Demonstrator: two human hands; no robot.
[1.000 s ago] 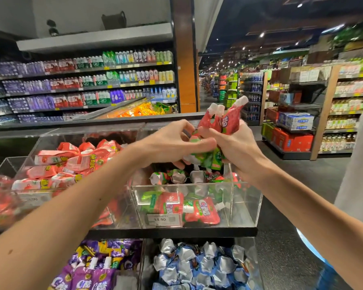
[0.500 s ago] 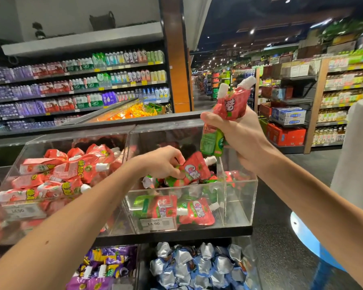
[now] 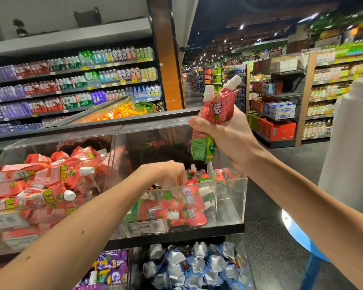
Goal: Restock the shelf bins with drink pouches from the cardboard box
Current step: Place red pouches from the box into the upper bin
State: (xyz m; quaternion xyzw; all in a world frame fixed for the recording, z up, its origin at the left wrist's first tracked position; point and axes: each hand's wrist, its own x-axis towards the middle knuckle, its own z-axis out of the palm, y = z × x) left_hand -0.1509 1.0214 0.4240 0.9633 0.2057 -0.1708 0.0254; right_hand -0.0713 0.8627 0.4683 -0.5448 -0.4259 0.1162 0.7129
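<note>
From the head view, the right hand [image 3: 224, 132] is clenched around a bunch of pouches [image 3: 219, 107], raised above the right end of the shelf: soft, crinkled red foil packs with white screw caps standing up out of the fist and green printed bottoms hanging below it. The left hand [image 3: 166, 174] reaches down into the clear bin [image 3: 231, 197], a box of glossy transparent plastic with straight walls and sharp corners. Its fingers point downward among the loose pouches [image 3: 189, 208] lying there, and whether they pinch one cannot be told. Those red-and-green packs lie flat and jumbled against the front wall, above a white price label [image 3: 144, 226] reading 14.90. Just to the left, sharing a wall, a second bin [image 3: 111, 151] is heaped with paler pink pouches [image 3: 48, 181], puffy, with stubby white caps. On the tier below sit purple pouches [image 3: 109, 266] and, beside them, silver-blue pouches [image 3: 189, 266] with creased, shiny metallic bottoms turned upward. Behind, long shelves [image 3: 71, 84] carry rows of plastic bottles. A pale fabric sleeve [image 3: 348, 143] shows at the right edge.
</note>
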